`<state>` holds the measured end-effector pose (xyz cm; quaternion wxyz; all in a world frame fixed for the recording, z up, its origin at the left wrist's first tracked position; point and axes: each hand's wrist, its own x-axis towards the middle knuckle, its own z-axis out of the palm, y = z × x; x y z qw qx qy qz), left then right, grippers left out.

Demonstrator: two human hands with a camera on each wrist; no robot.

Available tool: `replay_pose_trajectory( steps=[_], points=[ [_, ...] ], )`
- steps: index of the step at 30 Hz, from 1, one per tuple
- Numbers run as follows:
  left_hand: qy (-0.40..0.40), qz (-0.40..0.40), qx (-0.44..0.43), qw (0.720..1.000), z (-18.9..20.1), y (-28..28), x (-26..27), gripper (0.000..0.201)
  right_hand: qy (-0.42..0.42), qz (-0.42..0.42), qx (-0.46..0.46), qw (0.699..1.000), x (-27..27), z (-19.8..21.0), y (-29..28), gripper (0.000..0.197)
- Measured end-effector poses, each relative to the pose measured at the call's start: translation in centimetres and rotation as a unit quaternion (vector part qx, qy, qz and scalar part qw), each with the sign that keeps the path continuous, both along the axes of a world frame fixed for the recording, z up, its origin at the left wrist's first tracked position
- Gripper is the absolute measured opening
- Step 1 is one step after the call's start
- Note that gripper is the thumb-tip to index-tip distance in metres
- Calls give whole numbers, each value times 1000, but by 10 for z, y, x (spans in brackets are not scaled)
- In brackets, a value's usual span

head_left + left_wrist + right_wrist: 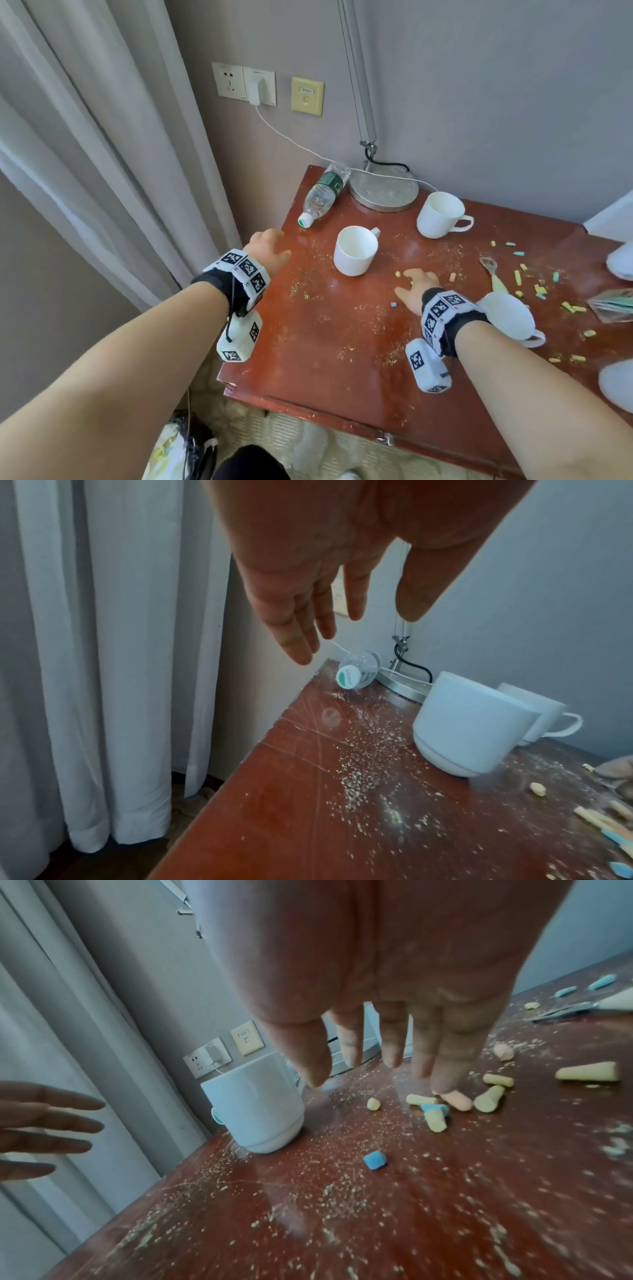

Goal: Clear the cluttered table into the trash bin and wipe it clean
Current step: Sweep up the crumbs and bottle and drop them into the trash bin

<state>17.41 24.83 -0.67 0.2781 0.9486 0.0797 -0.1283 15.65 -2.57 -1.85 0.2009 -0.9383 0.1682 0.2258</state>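
Note:
A red-brown wooden table [325,342] is strewn with crumbs and small coloured foam pieces [541,291]. My right hand [412,286] hovers open just above the table's middle, fingers straight over yellow, blue and orange pieces [435,1112]. My left hand [269,248] hangs open over the table's left edge, holding nothing, short of a clear plastic bottle [322,195] that lies on its side at the back left corner. A white mug [356,250] stands between the two hands; the left wrist view shows the mug [469,723] and the bottle's cap [347,680].
A second white mug [440,214] stands by a round metal lamp base [383,190] at the back. Another mug [507,315] lies tipped beside my right wrist. A spoon [491,270] and a wrapper [613,305] lie to the right. Curtains [85,154] hang left; a lined bin [185,448] sits on the floor below.

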Motion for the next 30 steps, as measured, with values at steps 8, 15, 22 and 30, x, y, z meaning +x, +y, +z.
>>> replay_pose_trajectory(
  steps=[8, 15, 22, 30],
  points=[
    [31, -36, 75, 996, -17, -14, 108, 62, -25, 11, -58, 998, 46, -23, 2, 53],
    [93, -48, 42, 994, -34, -61, 178, 93, 0, -78, -75, 994, 36, -38, -24, 73],
    [103, -29, 74, 992, -41, -63, 154, 96, 1, -70, -83, 994, 14, -51, -45, 72],
    [123, 5, 76, 989, -49, -42, 58, 96, -72, 43, -51, 995, 18, -58, -35, 32]
  ],
)
